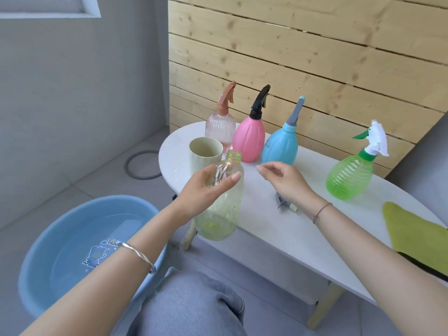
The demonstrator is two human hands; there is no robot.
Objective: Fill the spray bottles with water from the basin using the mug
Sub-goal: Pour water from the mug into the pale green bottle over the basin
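At the table's (pixel 303 229) near left edge, an uncapped pale green spray bottle (pixel 219 209) is held upright with its threaded neck bare; its base overhangs the edge, and I cannot tell whether it touches the tabletop. The left hand (pixel 206 187) grips it around the shoulder, thumb across the front and fingers curled behind. A little liquid seems to sit at the bottom, though the plastic makes that hard to judge.

At 12 o'clock from the bottle, just behind its neck, stands the cream mug (pixel 204 154), upright, its inside hidden from this angle. At 3 o'clock the right hand (pixel 283 180) hovers above the table with loose, relaxed fingers and holds nothing. Just beneath its wrist lies a small grey sprayer part (pixel 284 204) (too hidden to name more exactly).

Farther back, from 12 to 2 o'clock, three capped bottles stand in a row: a clear pink ribbed bottle (pixel 220 128), a solid pink bottle (pixel 249 139) with a black trigger, and a blue bottle (pixel 281 145) with a grey nozzle. A bright green bottle (pixel 349 177) with a white trigger stands well apart at 3 o'clock, and a green cloth (pixel 417 234) lies at 4 o'clock.

At 8 o'clock, on the tiled floor, sits the blue basin (pixel 34 294), holding water (pixel 80 238).
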